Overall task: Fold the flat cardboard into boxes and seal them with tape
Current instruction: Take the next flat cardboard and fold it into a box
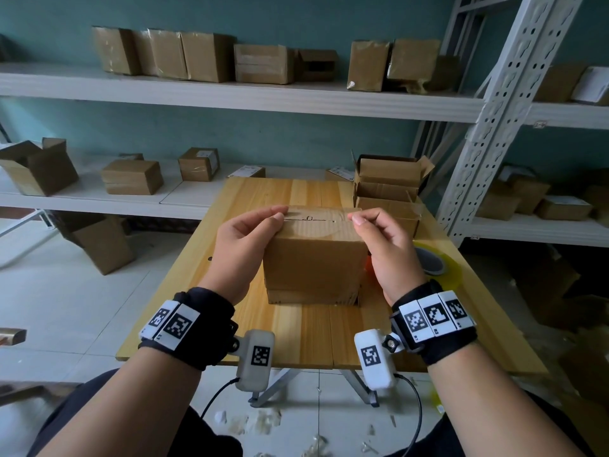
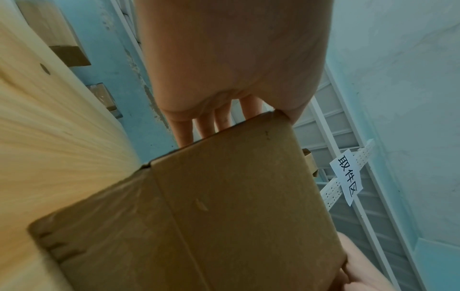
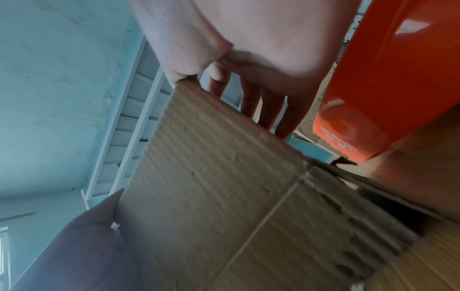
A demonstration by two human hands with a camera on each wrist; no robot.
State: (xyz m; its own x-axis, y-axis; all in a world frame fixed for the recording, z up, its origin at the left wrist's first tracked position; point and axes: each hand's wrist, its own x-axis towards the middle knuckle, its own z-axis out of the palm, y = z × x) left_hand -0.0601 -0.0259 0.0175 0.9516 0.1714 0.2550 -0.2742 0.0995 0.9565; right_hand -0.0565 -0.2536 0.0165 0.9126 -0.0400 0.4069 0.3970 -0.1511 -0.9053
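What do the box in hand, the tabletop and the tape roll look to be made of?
Box: corrugated cardboard, matte brown; fluted ribbing shows in the right wrist view. Table: wood planks, pale with a smooth finish; grain and plank seams are visible. Tape roll: probably clear plastic film with a yellowish tint, glossy.

Teal wall (image 1: 263,140) behind white metal shelving (image 1: 230,100), pale tiled floor (image 1: 66,308), wooden table (image 1: 316,331).
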